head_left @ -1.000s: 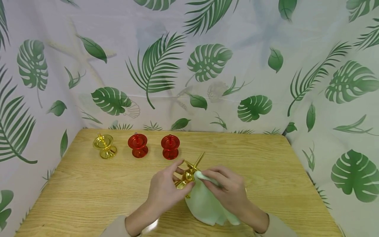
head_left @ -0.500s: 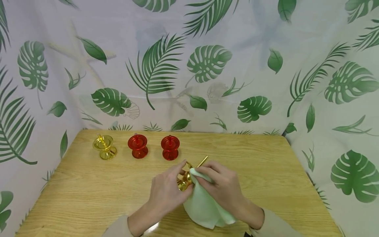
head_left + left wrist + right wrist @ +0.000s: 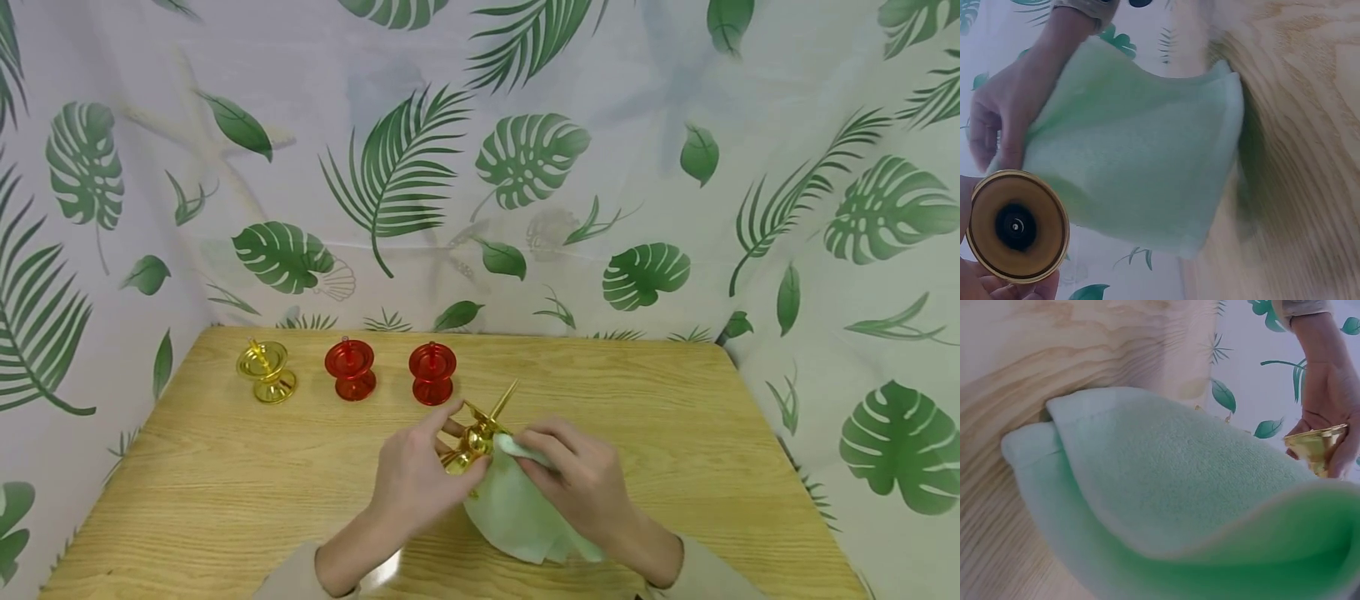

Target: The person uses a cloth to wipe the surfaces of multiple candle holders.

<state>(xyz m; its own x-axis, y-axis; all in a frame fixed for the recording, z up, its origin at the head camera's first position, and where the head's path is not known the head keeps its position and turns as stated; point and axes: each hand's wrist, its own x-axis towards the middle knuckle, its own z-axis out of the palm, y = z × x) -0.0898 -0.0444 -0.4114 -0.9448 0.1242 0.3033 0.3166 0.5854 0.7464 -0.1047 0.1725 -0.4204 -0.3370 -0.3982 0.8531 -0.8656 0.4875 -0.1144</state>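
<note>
A shiny gold candle holder with a long spike is held tilted above the table by my left hand, its fingers and thumb around the stem and base. In the left wrist view the hollow underside of its round base faces the camera. My right hand pinches a pale green cloth at the edge of the holder's dish, and the rest of the cloth hangs down below. Much of the right wrist view is filled by the draped cloth, with the holder's gold base beyond it.
Toward the back left of the wooden table stand a gold candle holder and two red ones, a left one and a right one. A leaf-patterned curtain encloses the back and sides.
My right hand and the cloth shifted left over the dish, then came back right. The gold candle holder in my left hand turned slightly and back. The standing holders stayed put.
</note>
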